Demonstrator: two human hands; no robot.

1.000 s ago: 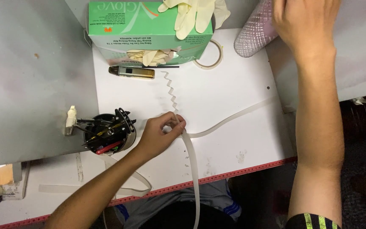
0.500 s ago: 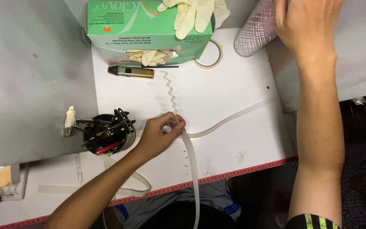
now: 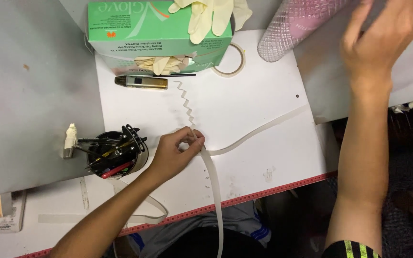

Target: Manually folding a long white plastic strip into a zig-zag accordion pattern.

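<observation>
My left hand (image 3: pixel 175 154) pinches the translucent white plastic strip (image 3: pixel 214 184) near the white counter's (image 3: pixel 264 110) front edge; a zigzag-folded length (image 3: pixel 185 102) is done, the long rest unfolded. My right hand (image 3: pixel 383 40), open and empty, reaches toward the far right corner.

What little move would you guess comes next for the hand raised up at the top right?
Probably the right hand comes down to the loose strip: the left hand alone pinches the strip where the zigzag folds end, and the flat length beyond lies unheld.
</observation>
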